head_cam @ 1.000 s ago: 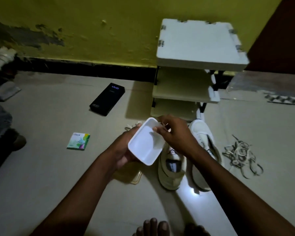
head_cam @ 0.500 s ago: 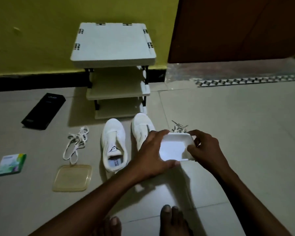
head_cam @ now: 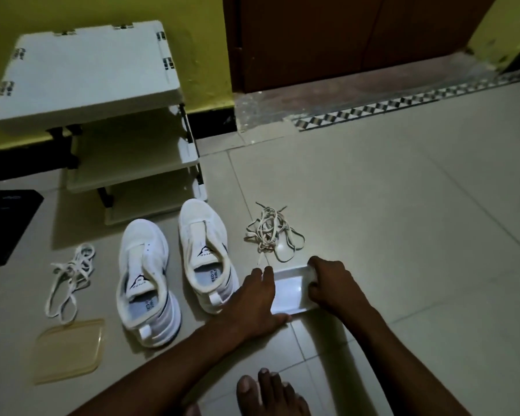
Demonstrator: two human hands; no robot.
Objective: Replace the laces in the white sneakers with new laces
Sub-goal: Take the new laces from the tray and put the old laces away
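Down on the tiled floor [head_cam: 403, 235], just past the person's bare foot [head_cam: 270, 391], both hands are on a small white tray [head_cam: 288, 291]. The left hand [head_cam: 252, 298] holds the tray's left side, with the fingers over the rim and the thumb along the near edge. The right hand [head_cam: 332, 283] grips the right end with curled fingers. As far as I can tell the tray lies flat on the tiles, and nothing shows inside it.

Just beyond the tray lies a tangled bundle of greyish laces [head_cam: 270, 232]. To the left of the left hand stand the two white sneakers [head_cam: 146, 265], side by side, heels toward the person, with no laces in them. Farther left lies a bundle of whiter laces [head_cam: 69, 274], and in front of it a yellowish lid [head_cam: 69, 349]. Behind the sneakers a shoe rack [head_cam: 96, 73] stands against the yellow wall, and a black box [head_cam: 6, 223] lies at the far left.
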